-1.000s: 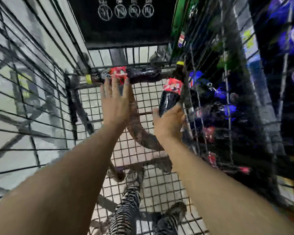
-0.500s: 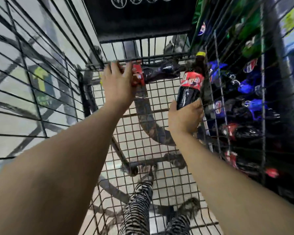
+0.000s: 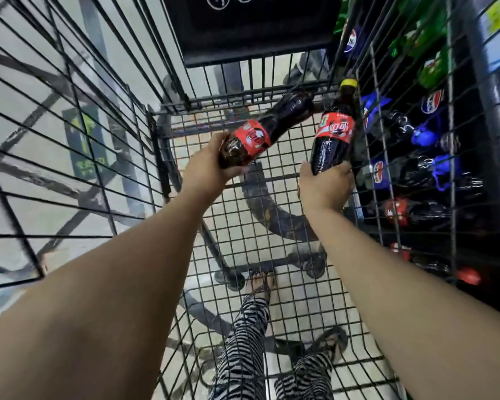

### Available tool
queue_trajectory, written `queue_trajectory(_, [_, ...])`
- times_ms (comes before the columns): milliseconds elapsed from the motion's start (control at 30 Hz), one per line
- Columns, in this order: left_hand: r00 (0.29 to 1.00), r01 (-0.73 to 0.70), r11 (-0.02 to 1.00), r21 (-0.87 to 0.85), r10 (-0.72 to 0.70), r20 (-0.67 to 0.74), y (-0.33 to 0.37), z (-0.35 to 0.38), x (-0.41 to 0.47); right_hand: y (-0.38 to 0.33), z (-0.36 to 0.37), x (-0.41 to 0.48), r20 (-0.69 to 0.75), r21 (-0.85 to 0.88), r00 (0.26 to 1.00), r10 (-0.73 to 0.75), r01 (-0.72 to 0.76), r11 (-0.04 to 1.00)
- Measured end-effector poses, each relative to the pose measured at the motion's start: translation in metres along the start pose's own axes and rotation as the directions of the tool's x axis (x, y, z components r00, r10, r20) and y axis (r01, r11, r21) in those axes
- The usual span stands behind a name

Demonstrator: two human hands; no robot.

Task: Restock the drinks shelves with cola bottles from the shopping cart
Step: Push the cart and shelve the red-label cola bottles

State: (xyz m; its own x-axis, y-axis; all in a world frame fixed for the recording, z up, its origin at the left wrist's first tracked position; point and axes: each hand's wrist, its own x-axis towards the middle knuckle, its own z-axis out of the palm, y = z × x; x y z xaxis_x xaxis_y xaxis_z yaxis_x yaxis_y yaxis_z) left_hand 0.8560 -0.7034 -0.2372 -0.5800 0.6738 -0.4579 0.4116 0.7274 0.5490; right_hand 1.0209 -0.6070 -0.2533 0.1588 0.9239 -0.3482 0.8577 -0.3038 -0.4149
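Both my arms reach down into a black wire shopping cart (image 3: 127,157). My left hand (image 3: 208,166) grips a cola bottle (image 3: 269,122) with a red label by its neck end; the bottle lies tilted, its base pointing toward the cart's far right corner. My right hand (image 3: 326,183) holds a second cola bottle (image 3: 334,134) upright by its lower half; it has a red label and a yellow cap and stands close to the cart's right wall.
Through the cart's right wall I see drinks shelves (image 3: 488,116) with blue-labelled (image 3: 432,101), green (image 3: 427,39) and red-labelled bottles (image 3: 399,210). A black panel (image 3: 251,30) stands at the cart's far end. My striped trousers and sandalled feet (image 3: 260,287) show below the mesh floor.
My left hand has closed on the lying bottle and lifted its neck end off the cart floor toward me. The right hand keeps its bottle upright near the right wall.
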Motion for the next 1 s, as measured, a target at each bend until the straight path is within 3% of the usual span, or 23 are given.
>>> queue_trajectory(67, [0.995, 0.088, 0.977, -0.195, -0.096, -0.032, 0.005, 0.004, -0.01, -0.001, -0.002, 0.002, 0.003, 0.026, 0.999, 0.035, -0.036, 0.999])
queue_trajectory(167, [0.97, 0.187, 0.915, -0.357, -0.23, -0.082, 0.013, 0.009, -0.023, 0.001, -0.006, 0.004, 0.042, 0.069, 0.995, 0.09, -0.092, 0.993])
queue_trajectory(433, [0.862, 0.339, 0.6, -0.724, -0.507, -0.016, 0.024, 0.021, -0.033, 0.007, -0.01, 0.001, 0.046, 0.058, 0.995, 0.086, -0.088, 0.994])
queue_trajectory(600, [0.863, 0.269, 0.271, -0.924, -0.493, 0.107, 0.031, 0.015, -0.026, 0.009, -0.012, 0.002, 0.044, 0.078, 0.996, 0.077, -0.08, 0.994])
queue_trajectory(700, [0.904, 0.203, 0.136, -0.97, -0.406, 0.132, 0.037, 0.011, -0.009, 0.01, -0.012, 0.0, 0.045, 0.077, 0.997, 0.064, -0.067, 0.995])
queue_trajectory(833, [0.898, 0.1, -0.107, -0.989, -0.418, 0.136, 0.052, 0.004, 0.01, 0.01, -0.014, 0.001, 0.053, 0.089, 0.997, 0.054, -0.058, 0.994])
queue_trajectory(900, [0.896, 0.083, -0.115, -0.99, -0.427, 0.124, 0.057, 0.002, 0.01, 0.012, -0.016, 0.0, 0.069, 0.111, 0.996, 0.057, -0.065, 0.992])
queue_trajectory(1000, [0.891, 0.061, 0.071, -0.996, -0.453, 0.022, 0.066, -0.005, 0.008, 0.016, -0.025, -0.004, 0.104, 0.131, 0.994, 0.046, -0.059, 0.99])
